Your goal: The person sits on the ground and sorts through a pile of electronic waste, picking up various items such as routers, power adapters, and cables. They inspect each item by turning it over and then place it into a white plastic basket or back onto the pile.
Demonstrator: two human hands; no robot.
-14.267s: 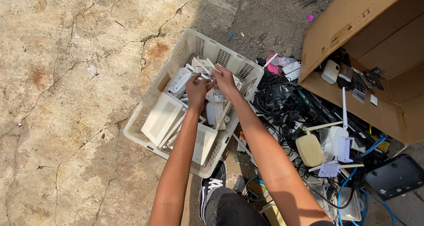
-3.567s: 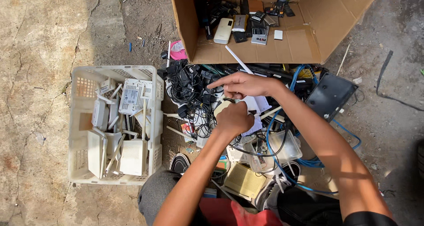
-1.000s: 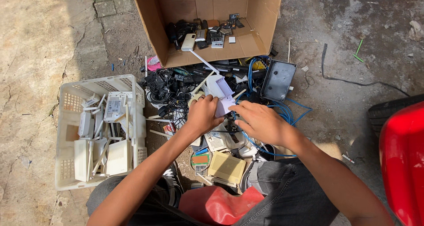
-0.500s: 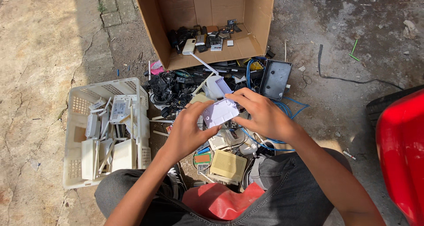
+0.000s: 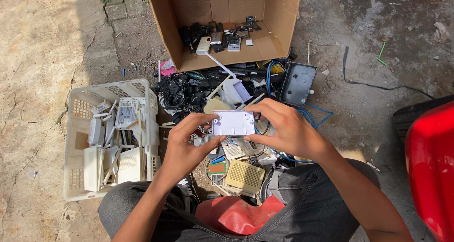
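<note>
Both our hands, left hand (image 5: 185, 146) and right hand (image 5: 283, 128), pinch white casing (image 5: 233, 123) by its ends, above junk pile (image 5: 222, 95). White basket (image 5: 78, 142) already part-filled with pale casings. Cardboard box (image 5: 227, 53) beyond holds dark parts. We judge much pile left unsorted.

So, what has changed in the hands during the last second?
Both hands lifted the white plastic casing out of the pile of electronic scrap and turned it flat towards the camera; the left hand and right hand now grip its ends. The white basket and cardboard box stayed in place.
</note>
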